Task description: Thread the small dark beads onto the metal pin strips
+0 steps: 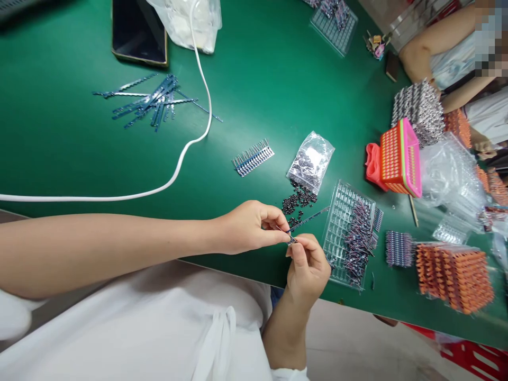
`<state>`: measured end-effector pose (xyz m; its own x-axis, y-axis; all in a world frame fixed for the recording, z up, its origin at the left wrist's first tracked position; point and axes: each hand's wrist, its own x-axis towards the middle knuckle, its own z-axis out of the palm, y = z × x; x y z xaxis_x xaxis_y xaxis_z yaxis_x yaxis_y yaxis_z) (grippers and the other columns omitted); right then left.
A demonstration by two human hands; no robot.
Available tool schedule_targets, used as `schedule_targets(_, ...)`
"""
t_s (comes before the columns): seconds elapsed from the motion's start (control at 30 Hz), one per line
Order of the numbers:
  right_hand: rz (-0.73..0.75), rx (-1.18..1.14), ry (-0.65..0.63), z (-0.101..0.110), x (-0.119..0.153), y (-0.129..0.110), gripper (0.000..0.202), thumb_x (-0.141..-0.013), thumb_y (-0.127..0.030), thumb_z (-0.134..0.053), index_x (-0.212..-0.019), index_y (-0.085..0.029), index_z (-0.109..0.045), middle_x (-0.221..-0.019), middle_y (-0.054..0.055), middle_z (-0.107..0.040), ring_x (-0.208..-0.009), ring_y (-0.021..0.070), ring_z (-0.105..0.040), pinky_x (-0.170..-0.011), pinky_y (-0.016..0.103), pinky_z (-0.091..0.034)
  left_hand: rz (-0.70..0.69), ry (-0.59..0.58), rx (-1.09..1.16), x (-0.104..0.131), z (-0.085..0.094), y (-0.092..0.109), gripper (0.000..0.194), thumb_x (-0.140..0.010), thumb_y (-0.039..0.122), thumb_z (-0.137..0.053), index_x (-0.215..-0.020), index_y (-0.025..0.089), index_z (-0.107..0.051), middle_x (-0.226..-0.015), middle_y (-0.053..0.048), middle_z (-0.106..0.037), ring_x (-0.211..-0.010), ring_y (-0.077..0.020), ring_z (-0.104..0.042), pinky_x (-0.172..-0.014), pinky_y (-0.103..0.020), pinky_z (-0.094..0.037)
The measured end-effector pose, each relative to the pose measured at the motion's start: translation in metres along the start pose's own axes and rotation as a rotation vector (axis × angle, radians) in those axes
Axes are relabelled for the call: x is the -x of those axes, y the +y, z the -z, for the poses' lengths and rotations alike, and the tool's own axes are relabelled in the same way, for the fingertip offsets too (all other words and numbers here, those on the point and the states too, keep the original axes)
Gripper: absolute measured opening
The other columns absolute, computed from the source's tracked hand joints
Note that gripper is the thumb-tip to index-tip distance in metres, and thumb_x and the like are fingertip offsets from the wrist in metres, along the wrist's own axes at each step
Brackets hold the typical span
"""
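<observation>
Near the table's front edge my left hand [256,227] is closed in a pinch on a thin blue metal strip [311,218], whose free end points to the upper right. My right hand [307,264] meets it at the fingertips, pinching the strip's near end, where a small shiny piece shows; its kind is mostly hidden by the fingers. Just beyond the hands lie loose small dark beads [296,202] beside a clear plastic bag [311,161] with more of them. To the right is a clear compartment tray [336,233] bearing a heap of thin dark pin-like parts [357,238].
A comb-like row of pins [254,157] and a pile of blue strips [153,100] lie farther back. A white cable [174,177] crosses the green table, near a phone [138,32]. Baskets [400,159] and orange stacks [454,278] stand right. Another person sits beyond.
</observation>
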<state>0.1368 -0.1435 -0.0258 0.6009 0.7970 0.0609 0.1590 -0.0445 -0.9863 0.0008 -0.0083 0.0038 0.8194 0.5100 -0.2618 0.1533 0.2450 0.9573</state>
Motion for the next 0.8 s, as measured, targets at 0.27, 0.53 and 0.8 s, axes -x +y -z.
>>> schedule_targets(0.27, -0.142, -0.255, -0.17, 0.0086, -0.0046, 0.0066, 0.008, -0.083, -0.03, -0.072, -0.083, -0.022, -0.07, -0.073, -0.002, -0.056, -0.057, 0.0088, -0.051, -0.05, 0.023, -0.039, 0.086, -0.053, 0.065, -0.001, -0.0004, -0.0027, 0.021, -0.078, 0.033, -0.07, -0.083, 0.014, -0.068, -0.075, -0.003, -0.069, -0.072, -0.0158, -0.063, -0.067, -0.027, -0.047)
schedule_targets(0.53, -0.177, -0.276, -0.223, 0.0088, -0.0042, 0.0061, 0.007, -0.083, -0.03, -0.072, -0.083, -0.023, -0.07, -0.074, -0.001, -0.057, -0.058, 0.0097, -0.052, -0.051, 0.024, -0.041, 0.092, -0.055, 0.024, 0.0013, 0.0, 0.0009, 0.019, -0.078, 0.034, -0.069, -0.076, 0.015, -0.065, -0.066, 0.001, -0.062, -0.063, -0.0122, -0.054, -0.057, -0.023, -0.04)
schedule_targets(0.8, -0.129, -0.245, -0.212, 0.0055, -0.0038, 0.004, 0.008, -0.087, -0.031, -0.067, -0.084, -0.023, -0.069, -0.075, -0.001, -0.057, -0.061, 0.0105, -0.053, -0.052, 0.025, -0.041, 0.102, -0.051, 0.08, 0.0005, -0.0012, -0.0031, 0.019, -0.078, 0.034, -0.07, -0.078, 0.015, -0.065, -0.069, 0.0, -0.064, -0.065, -0.0131, -0.058, -0.058, -0.023, -0.042)
